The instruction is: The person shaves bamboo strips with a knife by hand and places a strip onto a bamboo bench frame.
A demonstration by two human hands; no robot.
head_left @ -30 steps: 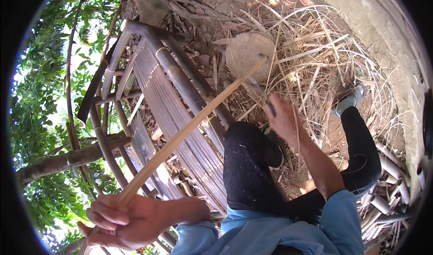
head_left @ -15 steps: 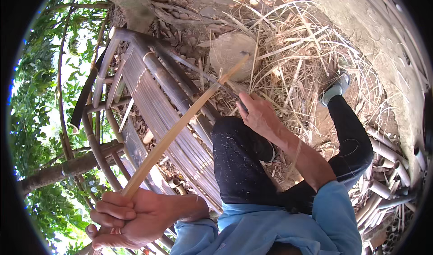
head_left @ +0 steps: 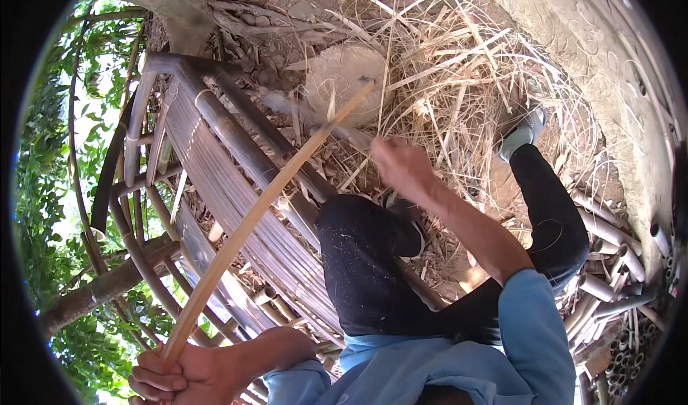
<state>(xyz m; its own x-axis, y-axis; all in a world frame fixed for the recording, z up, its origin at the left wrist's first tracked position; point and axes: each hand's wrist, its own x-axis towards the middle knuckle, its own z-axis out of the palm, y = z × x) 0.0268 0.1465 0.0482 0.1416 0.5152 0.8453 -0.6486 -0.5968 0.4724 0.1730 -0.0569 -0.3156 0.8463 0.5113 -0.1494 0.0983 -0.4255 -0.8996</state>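
My left hand [head_left: 190,375], at the lower left, is closed round the near end of a long, pale bamboo strip [head_left: 251,222]. The strip slants up and away to the right, and its far tip lies in line with a round cut wood block [head_left: 337,82]. A thin sliver stands up from the strip near that tip. In my right hand [head_left: 401,165], closed and smeared by motion, is a knife [head_left: 351,134]. Its blurred blade reaches left behind the strip, near the sliver; whether it touches the strip I cannot tell.
A low bamboo bench [head_left: 236,183] stands to the left of my knee. Tangled shavings [head_left: 459,82] cover the ground beyond my right hand. Cut bamboo tubes [head_left: 609,233] are heaped at the right, beside an earthen wall [head_left: 609,82]. Leafy plants lie behind a pole railing [head_left: 115,276].
The blade, sharp against the strip before, is now blurred, with my right hand turned. My left hand and the strip's near end sit lower left; the whole view has shifted slightly too.
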